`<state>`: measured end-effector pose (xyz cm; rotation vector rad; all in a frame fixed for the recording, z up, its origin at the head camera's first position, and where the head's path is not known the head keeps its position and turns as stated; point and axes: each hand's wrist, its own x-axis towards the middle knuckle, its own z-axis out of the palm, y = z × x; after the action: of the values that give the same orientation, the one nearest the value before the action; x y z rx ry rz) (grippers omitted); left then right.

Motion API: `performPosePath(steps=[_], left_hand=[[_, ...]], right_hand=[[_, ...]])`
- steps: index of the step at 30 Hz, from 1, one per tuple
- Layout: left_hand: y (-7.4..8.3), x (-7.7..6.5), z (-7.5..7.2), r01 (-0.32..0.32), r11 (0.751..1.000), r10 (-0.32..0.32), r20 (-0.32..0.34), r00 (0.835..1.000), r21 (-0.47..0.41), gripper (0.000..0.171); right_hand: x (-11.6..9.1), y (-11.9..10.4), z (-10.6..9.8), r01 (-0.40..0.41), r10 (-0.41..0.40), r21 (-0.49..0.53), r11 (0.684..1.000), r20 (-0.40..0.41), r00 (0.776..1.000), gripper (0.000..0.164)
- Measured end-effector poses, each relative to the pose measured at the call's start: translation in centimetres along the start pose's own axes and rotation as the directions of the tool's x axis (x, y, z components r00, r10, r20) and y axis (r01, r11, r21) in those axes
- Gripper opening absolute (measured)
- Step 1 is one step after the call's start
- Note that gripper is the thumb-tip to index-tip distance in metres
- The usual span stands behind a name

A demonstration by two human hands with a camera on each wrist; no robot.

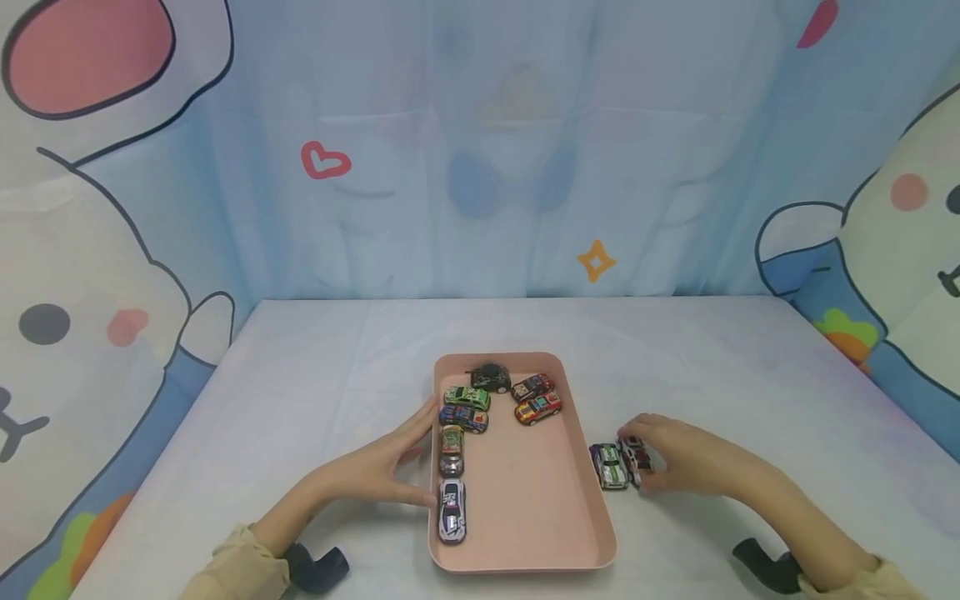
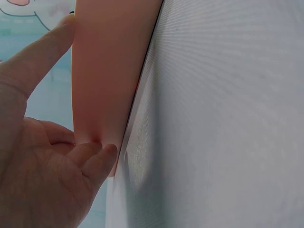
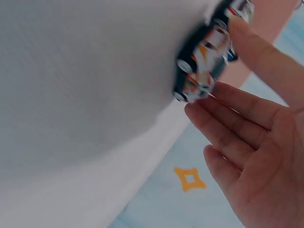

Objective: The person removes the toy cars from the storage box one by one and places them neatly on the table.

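Note:
A pink tray lies on the white table with several small toy cars in it. Against its left side rests my left hand, thumb and fingers spread along the wall; the left wrist view has the fingertips touching the tray's outer side. To the right of the tray, my right hand pinches a white, red and black toy car by its two ends. The right wrist view shows that toy car between thumb and fingers. Just left of it, by the tray wall, stands a green-and-white toy car.
Inside the tray, a white car and a green-orange car line the left wall. A blue car, a green car and a black car sit above. Two red cars, one here, are upper right.

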<state>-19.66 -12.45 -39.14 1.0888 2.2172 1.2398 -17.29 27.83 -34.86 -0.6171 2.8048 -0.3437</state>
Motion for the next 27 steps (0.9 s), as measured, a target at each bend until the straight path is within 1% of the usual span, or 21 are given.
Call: performPosePath(steps=[2, 4, 5, 9, 12, 17, 19, 20, 22, 26, 27], left_hand=[[0.0, 0.0, 0.0, 0.008, 1.0, -0.008, -0.004, 1.0, 0.003, 0.114], [0.0, 0.1, 0.0, 0.01, 1.0, -0.009, -0.007, 1.0, 0.006, 0.114], [-0.1, 0.1, 0.0, 0.008, 1.0, -0.008, -0.007, 1.0, 0.008, 0.114], [-0.2, 0.1, 0.0, -0.004, 1.0, 0.004, -0.001, 1.0, 0.009, 0.115], [-0.3, 0.1, 0.0, -0.007, 1.0, 0.007, 0.002, 1.0, 0.004, 0.115], [-0.2, 0.0, 0.0, -0.002, 1.0, 0.002, 0.0, 1.0, 0.001, 0.114], [-0.2, -0.1, 0.1, -0.001, 1.0, 0.001, -0.002, 1.0, 0.002, 0.113], [-0.2, -0.1, 0.1, 0.0, 1.0, 0.0, -0.002, 1.0, 0.004, 0.114], [-0.2, -0.1, 0.1, 0.0, 1.0, 0.0, -0.004, 1.0, 0.002, 0.114], [-0.2, -0.1, 0.1, -0.004, 1.0, 0.004, -0.006, 1.0, 0.008, 0.114], [-0.2, -0.1, 0.1, -0.006, 1.0, 0.006, -0.006, 1.0, 0.01, 0.114]], right_hand=[[-0.1, -0.2, -0.5, 0.015, -0.015, -0.013, 1.0, -0.023, 1.0, 0.057], [0.0, -0.4, -1.1, 0.035, -0.037, -0.039, 0.999, -0.069, 0.997, 0.054], [0.2, -0.6, -1.4, 0.052, -0.056, -0.053, 0.997, -0.096, 0.994, 0.052], [1.2, -1.5, -1.9, 0.077, -0.092, -0.081, 0.994, -0.203, 0.975, 0.044], [2.3, -2.7, -1.9, 0.093, -0.111, -0.084, 0.992, -0.251, 0.962, 0.042], [4.6, -4.6, -1.5, 0.114, -0.136, -0.095, 0.989, -0.278, 0.951, 0.041], [5.5, -5.3, -1.4, 0.109, -0.133, -0.1, 0.989, -0.279, 0.951, 0.029], [6.0, -5.7, -1.3, 0.11, -0.138, -0.113, 0.988, -0.284, 0.949, 0.025], [6.9, -6.4, -1.1, 0.08, -0.115, -0.13, 0.988, -0.29, 0.95, 0.017], [8.3, -7.8, -0.3, 0.005, -0.058, -0.18, 0.984, -0.289, 0.956, 0.028], [8.6, -8.1, -0.1, -0.012, -0.045, -0.195, 0.981, -0.285, 0.957, 0.033]])
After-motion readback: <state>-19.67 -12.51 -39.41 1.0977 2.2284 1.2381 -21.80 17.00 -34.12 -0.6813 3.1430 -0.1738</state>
